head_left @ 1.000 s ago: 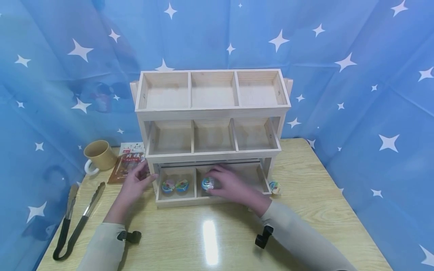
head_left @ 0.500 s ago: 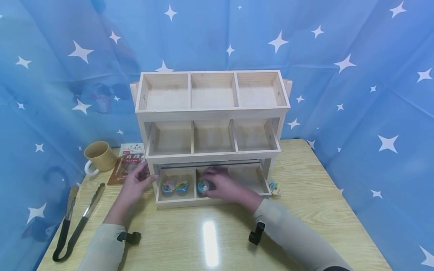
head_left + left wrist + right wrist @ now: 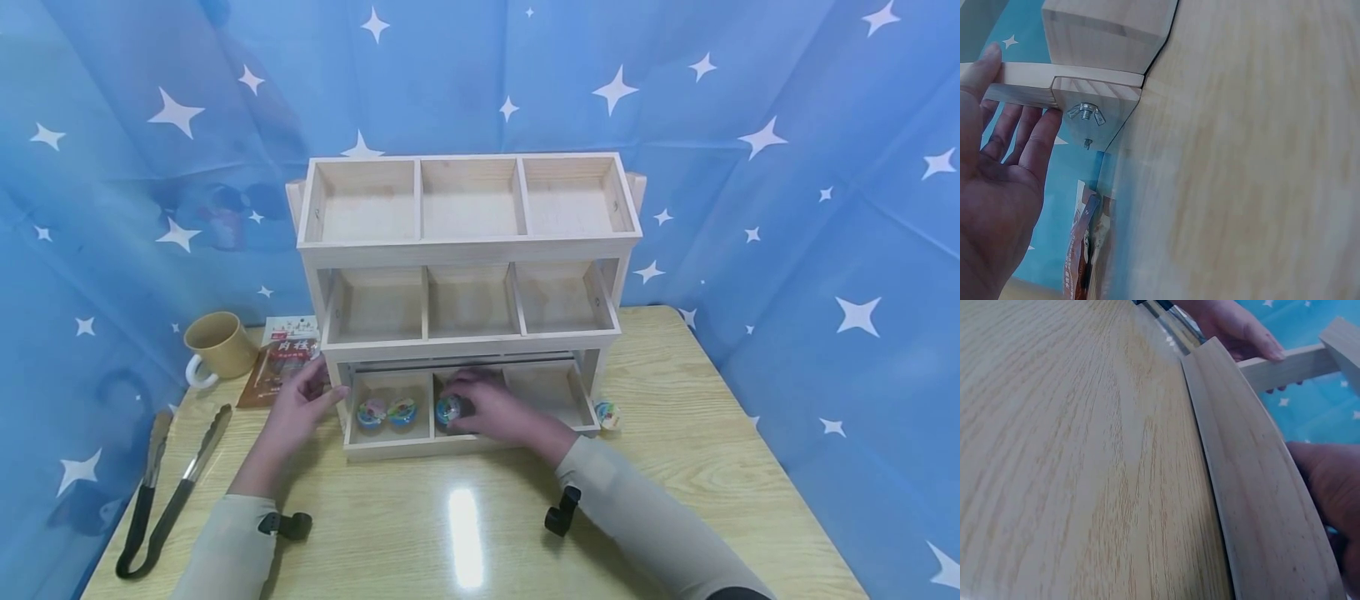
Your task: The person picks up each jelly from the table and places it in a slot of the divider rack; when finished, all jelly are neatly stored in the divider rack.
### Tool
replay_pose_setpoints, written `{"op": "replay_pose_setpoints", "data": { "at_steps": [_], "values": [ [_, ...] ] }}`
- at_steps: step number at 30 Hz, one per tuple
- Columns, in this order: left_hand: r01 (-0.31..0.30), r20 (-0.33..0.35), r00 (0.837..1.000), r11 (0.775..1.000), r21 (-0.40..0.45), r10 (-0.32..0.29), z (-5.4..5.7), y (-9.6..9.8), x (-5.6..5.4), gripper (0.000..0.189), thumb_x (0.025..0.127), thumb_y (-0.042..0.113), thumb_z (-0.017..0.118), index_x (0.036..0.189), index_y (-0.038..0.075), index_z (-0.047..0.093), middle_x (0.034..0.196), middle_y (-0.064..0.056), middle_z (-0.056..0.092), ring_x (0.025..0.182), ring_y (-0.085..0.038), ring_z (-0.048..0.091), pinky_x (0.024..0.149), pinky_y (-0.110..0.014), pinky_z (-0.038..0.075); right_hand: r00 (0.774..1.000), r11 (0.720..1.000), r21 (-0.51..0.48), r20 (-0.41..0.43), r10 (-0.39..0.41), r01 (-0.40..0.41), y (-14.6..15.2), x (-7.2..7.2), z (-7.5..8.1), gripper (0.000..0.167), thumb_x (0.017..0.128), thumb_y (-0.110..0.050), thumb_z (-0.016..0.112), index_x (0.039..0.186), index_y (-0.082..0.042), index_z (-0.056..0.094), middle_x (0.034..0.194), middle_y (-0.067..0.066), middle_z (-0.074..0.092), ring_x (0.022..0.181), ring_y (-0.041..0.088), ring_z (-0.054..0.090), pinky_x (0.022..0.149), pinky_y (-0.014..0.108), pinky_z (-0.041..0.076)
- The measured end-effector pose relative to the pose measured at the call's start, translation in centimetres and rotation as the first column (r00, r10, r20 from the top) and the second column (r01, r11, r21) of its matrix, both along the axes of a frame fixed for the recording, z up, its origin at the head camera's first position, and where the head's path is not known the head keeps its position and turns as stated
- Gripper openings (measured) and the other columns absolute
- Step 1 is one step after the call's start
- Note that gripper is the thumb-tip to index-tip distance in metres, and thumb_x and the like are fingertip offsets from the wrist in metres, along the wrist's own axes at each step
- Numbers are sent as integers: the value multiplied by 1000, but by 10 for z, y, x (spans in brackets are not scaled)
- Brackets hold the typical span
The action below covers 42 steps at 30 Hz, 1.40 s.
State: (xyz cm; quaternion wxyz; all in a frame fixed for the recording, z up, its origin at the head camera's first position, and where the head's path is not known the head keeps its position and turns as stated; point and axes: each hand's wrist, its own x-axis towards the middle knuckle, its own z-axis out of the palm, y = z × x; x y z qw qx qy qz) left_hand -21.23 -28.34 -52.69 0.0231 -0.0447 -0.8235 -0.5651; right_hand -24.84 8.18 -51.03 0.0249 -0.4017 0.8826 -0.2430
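Observation:
A three-tier wooden rack (image 3: 469,252), each tier split into three compartments, stands on the table. My right hand (image 3: 495,410) reaches into the bottom tier's middle compartment, its fingers around a small round cup (image 3: 448,409) with a colourful lid, like a jelly cup. Two similar cups, one pinkish (image 3: 371,413) and one greenish (image 3: 402,412), sit side by side in the bottom left compartment. My left hand (image 3: 300,402) grips the rack's left upright; the left wrist view shows thumb and fingers on opposite sides of that wooden post (image 3: 1022,75). In the right wrist view, the front board (image 3: 1254,462) hides the held cup.
Another small cup (image 3: 608,415) lies on the table right of the rack. At the left are a tan mug (image 3: 221,345), a brown printed packet (image 3: 282,367) and black-handled tongs (image 3: 174,500). A blue starry cloth (image 3: 480,67) hangs behind.
My right hand has shifted slightly left with the cup inside the middle compartment, mostly in the first half second. My left hand keeps its place on the rack's upright.

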Motion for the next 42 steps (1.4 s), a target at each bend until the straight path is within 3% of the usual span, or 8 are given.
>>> {"op": "replay_pose_setpoints", "data": {
  "at_steps": [6, 15, 19, 23, 28, 33, 36, 42],
  "values": [
    [-2, 13, 1000, 1000, 5, 2, 1, 0, 1, 72, 108, 25, 77, 172, 23, 43, 139, -18, 69, 125, -22, 65, 103, -20, 50, 1000, 1000, -7, -17, 2, -2, 1, 0, 0, 49, 91, -30, 93, 132, -9, 77, 136, 8, 70, 130, 30, 62, 114, 50, 51],
    [0, 15, 1000, 1000, 0, 0, 2, 0, 2, 73, 108, 24, 76, 172, 22, 41, 141, -19, 69, 128, -24, 65, 102, -18, 50, 996, 997, -63, 84, -42, 47, 10, 2, 3, 52, 94, -32, 90, 139, -12, 74, 150, 11, 63, 139, 30, 57, 116, 51, 51],
    [5, 15, 1000, 1000, 0, -5, 1, 0, 2, 73, 108, 24, 76, 172, 22, 42, 142, -19, 68, 127, -23, 65, 102, -18, 51, 997, 992, -106, 39, -61, 65, 22, 8, 8, 47, 96, -32, 88, 139, -15, 76, 149, 7, 65, 138, 27, 58, 114, 51, 53],
    [9, 22, 1000, 1000, 1, -9, 1, -1, 4, 74, 108, 26, 77, 172, 23, 42, 143, -18, 67, 129, -26, 64, 103, -19, 50, 996, 986, -143, -1, -93, 91, 39, 18, 14, 47, 95, -31, 89, 137, -13, 75, 144, 5, 67, 136, 27, 60, 114, 52, 53],
    [8, 41, 999, 1000, 6, -8, 3, -2, 5, 75, 107, 27, 77, 173, 25, 41, 146, -18, 66, 134, -32, 62, 106, -21, 49, 989, 972, -184, 3, -150, 148, 67, 35, 23, 47, 93, -31, 91, 133, -10, 75, 141, 12, 68, 134, 33, 62, 112, 56, 53],
    [8, 43, 999, 1000, -2, -8, 4, 0, 4, 76, 107, 28, 77, 173, 26, 40, 145, -17, 66, 134, -32, 62, 104, -20, 49, 976, 955, -214, -32, -216, 204, 103, 50, 26, 42, 92, -25, 92, 128, -11, 77, 133, 6, 69, 129, 31, 61, 109, 59, 54],
    [11, 30, 999, 1000, -4, -11, 5, 0, 3, 74, 107, 28, 77, 173, 25, 41, 142, -17, 67, 130, -27, 63, 103, -19, 50, 966, 944, -244, -78, -246, 221, 125, 58, 25, 42, 90, -22, 94, 127, -10, 77, 125, 0, 67, 122, 23, 60, 103, 52, 57],
    [14, 11, 1000, 1000, -6, -14, 5, 0, 2, 72, 108, 28, 76, 172, 23, 43, 138, -17, 68, 125, -18, 64, 104, -19, 50, 934, 923, -282, -168, -316, 262, 158, 76, 17, 45, 83, -16, 98, 122, -9, 77, 121, 0, 69, 115, 20, 60, 93, 36, 56]
  ]
}}
